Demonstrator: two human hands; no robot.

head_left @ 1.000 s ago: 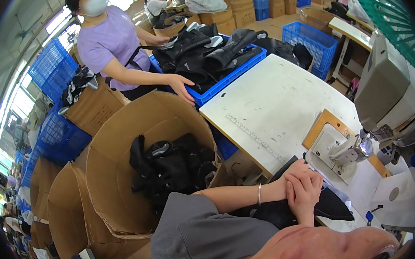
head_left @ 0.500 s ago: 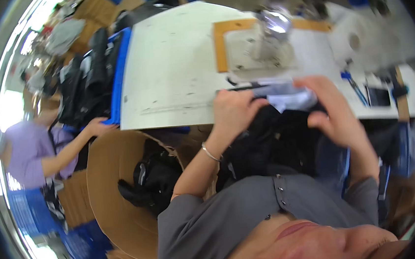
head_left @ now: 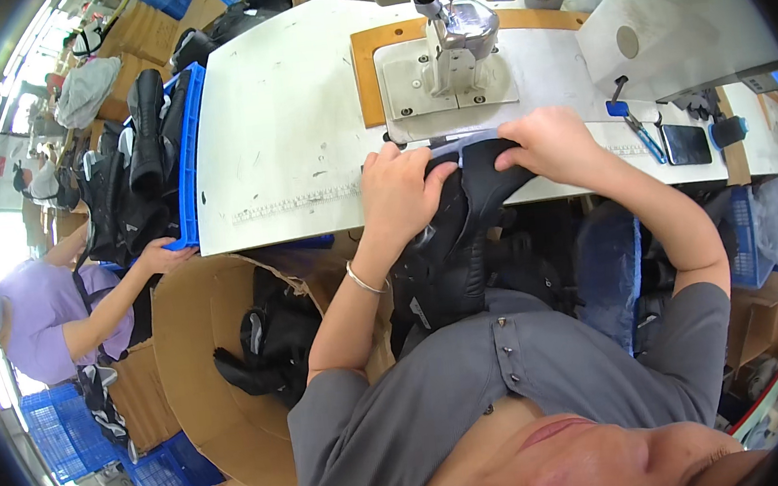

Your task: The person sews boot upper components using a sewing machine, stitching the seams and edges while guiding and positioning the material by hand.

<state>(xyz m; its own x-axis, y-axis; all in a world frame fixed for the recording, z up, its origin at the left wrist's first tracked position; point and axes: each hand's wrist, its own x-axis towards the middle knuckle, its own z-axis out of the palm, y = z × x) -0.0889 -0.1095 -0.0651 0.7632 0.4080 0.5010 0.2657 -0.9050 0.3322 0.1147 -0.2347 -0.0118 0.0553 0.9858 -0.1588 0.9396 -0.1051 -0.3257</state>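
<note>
Head view: both arms are bent and reach forward to the near edge of the counter (head_left: 272, 124), converging on one boot (head_left: 452, 274). The left hand (head_left: 391, 195), with a silver bangle (head_left: 363, 278) at its wrist, is closed on the boot's upper edge, fingers bent over the far side and thumb laid against the near side. The right hand (head_left: 555, 147) comes in from the right, elbow out, and pinches the same edge further along between thumb and fingers. The hands are near each other but apart, the boot's opening between them.

The boot is black, soft and partly glossy, with creases running down its length and a small pale mark low on its side. Pale grey lining (head_left: 481, 147) shows at the top. Its upper end is at the counter's near edge, just short of the sewing machine (head_left: 460, 52); the rest hangs in front of the grey shirt (head_left: 419, 379).

The left fingertips are largely concealed behind the boot's edge. The lower end of the boot merges with other dark material below the counter, and its outline there cannot be determined. The sewing machine's head is cut off by the upper border. At far left, a co-worker's hand (head_left: 166, 256) is at the blue crate (head_left: 188, 163); the grip is unclear.
</note>
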